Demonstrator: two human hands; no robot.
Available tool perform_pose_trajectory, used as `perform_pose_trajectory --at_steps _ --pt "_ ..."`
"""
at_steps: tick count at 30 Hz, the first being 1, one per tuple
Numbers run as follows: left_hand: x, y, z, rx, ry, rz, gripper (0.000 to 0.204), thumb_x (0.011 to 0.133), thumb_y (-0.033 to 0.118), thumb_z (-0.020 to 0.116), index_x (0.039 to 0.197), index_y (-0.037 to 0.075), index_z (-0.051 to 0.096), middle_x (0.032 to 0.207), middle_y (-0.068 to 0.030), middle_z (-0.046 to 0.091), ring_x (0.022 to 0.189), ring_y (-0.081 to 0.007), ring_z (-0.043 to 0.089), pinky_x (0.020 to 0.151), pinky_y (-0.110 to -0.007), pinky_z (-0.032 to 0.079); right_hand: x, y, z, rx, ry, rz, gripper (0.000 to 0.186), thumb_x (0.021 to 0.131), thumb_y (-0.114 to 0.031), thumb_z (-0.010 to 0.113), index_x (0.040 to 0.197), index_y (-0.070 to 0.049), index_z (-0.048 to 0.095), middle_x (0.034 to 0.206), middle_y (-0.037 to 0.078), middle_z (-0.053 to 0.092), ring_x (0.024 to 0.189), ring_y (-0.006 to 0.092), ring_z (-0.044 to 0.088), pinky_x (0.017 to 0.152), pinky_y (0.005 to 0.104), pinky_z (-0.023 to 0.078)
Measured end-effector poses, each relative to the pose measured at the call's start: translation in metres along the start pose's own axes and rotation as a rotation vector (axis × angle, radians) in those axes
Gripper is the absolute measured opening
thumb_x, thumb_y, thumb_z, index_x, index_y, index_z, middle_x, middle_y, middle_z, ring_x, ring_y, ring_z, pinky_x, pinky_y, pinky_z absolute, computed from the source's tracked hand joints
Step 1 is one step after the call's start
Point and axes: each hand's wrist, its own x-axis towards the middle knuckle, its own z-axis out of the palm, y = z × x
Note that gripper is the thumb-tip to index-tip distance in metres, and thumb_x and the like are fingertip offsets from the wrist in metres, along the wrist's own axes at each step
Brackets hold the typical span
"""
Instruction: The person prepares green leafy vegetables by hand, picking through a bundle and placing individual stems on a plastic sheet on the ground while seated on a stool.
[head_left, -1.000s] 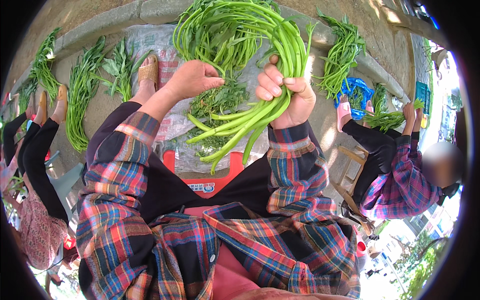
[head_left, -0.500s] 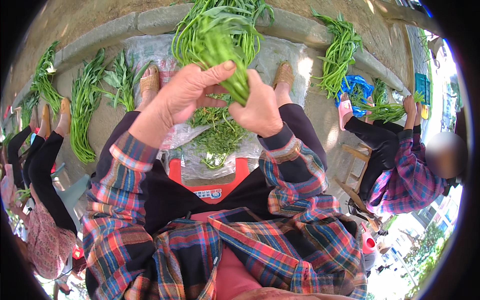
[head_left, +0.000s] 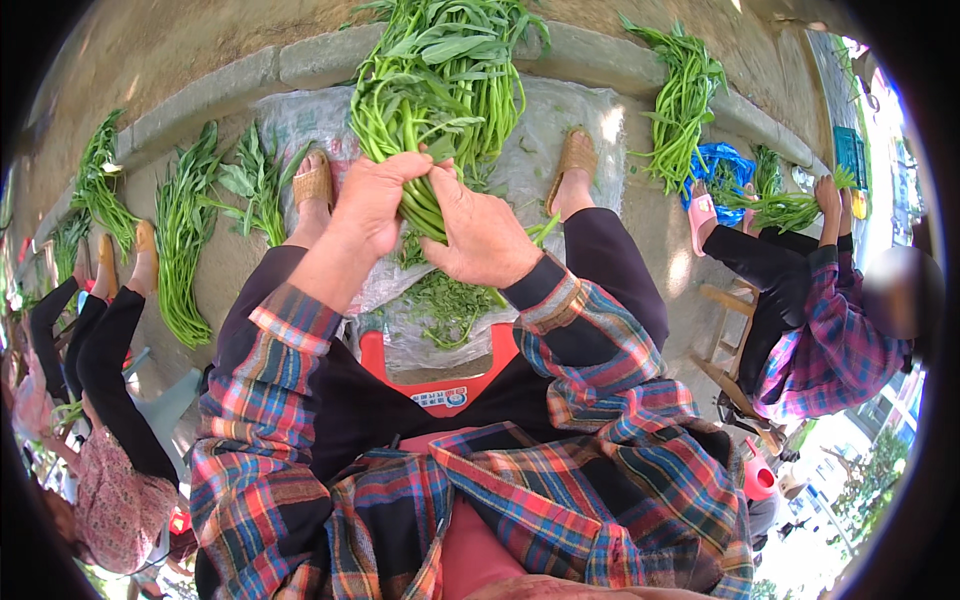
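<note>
A bunch of leafy green water spinach [head_left: 420, 208] passes between my two hands, its stem ends toward me. My left hand [head_left: 372, 203] closes round it from the left. My right hand [head_left: 480, 230] grips it from the right, thumb up beside the left fingers. Some fingers are hidden behind the stems. Just beyond lies a large heap of water spinach [head_left: 480, 50], overlapping the held bunch in view. Below my hands, loose leaf trimmings [head_left: 445, 305] lie on a plastic sheet [head_left: 540, 130] between my feet.
A red stool [head_left: 430, 397] shows between my legs. Bundles of greens [head_left: 185, 240] lie at left, with another bundle [head_left: 688, 95] at right. A stone curb [head_left: 330, 58] curves behind. At far right, a co-worker [head_left: 820, 330] holds greens beside a blue bag [head_left: 722, 170]; more people sit left.
The blurred bunch has come to rest nearer the heap. My left hand, earlier partly open with fingers apart, has closed round the stems, and both hands are closer together.
</note>
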Motion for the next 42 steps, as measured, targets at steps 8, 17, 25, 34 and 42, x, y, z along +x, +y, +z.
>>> perform_pose_trajectory --at_steps 8,17,25,34,42 --pt "-0.007 0.054 -0.006 0.155 -0.137 0.038 0.026 0.079 0.002 0.055 0.105 -0.004 0.054 0.088 -0.0174 0.064 0.073 -0.0223 0.066 0.067 -0.033 0.056 0.0 0.009 -0.02 0.402 0.135 -0.07 0.05 0.074 -0.02 0.065 0.116 0.001 0.048 0.099 0.017 0.058 0.089 0.0297 0.06 0.074 0.037 0.049" --pt "-0.005 0.034 0.016 0.399 -0.157 0.214 0.022 0.076 0.001 0.061 0.097 -0.002 0.058 0.081 -0.0077 0.063 0.067 -0.0154 0.062 0.062 -0.027 0.053 -0.005 0.011 -0.032 0.44 0.373 0.042 0.033 0.079 -0.018 0.063 0.104 0.002 0.055 0.078 0.01 0.06 0.065 0.0196 0.061 0.059 0.03 0.048" --pt "-0.005 0.021 0.028 0.552 -0.179 0.247 0.023 0.073 0.003 0.063 0.095 -0.001 0.058 0.083 -0.0046 0.062 0.065 -0.0118 0.059 0.06 -0.025 0.051 -0.002 0.016 -0.029 0.279 0.421 0.116 0.019 0.076 -0.018 0.064 0.087 -0.004 0.057 0.065 0.01 0.058 0.058 0.0254 0.059 0.053 0.0344 0.046" --pt "-0.009 0.022 0.03 0.563 -0.137 0.271 0.031 0.071 -0.001 0.063 0.101 -0.003 0.055 0.084 -0.0047 0.062 0.066 -0.0107 0.059 0.062 -0.024 0.05 -0.003 0.017 -0.029 0.035 0.441 0.068 0.011 0.074 -0.015 0.059 0.072 -0.006 0.053 0.066 0.01 0.058 0.062 0.0327 0.058 0.054 0.0408 0.044" --pt "-0.007 0.022 0.028 0.426 -0.149 0.233 0.03 0.07 -0.005 0.065 0.099 -0.002 0.056 0.082 -0.005 0.063 0.065 -0.0126 0.059 0.058 -0.025 0.049 0.002 0.019 -0.024 0.288 0.484 0.147 0.009 0.073 -0.009 0.059 0.069 -0.004 0.053 0.057 0.007 0.053 0.05 0.0188 0.055 0.047 0.0321 0.041"
